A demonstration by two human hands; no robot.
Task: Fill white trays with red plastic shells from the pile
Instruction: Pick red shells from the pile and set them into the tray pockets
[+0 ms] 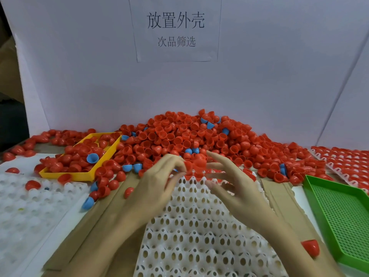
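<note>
Your left hand (159, 176) sits at centre frame, fingertips pinched together on a red shell (187, 164) right at the far edge of the white tray (199, 236), so it can drop into the top row. Your right hand (235, 188) hovers just beside it, fingers spread and loose, gripping nothing I can see; motion blur there. The pile (189, 134) lies directly behind the tray, upper centre, keeping reaches short. Tray cells below look unfilled, so filling is barely begun. Yellow tray (65, 173) at left holds mixed red and blue shells, likely rejects. Green tray (339, 212) lower right. One stray shell (310, 247) beside your right forearm.
</note>
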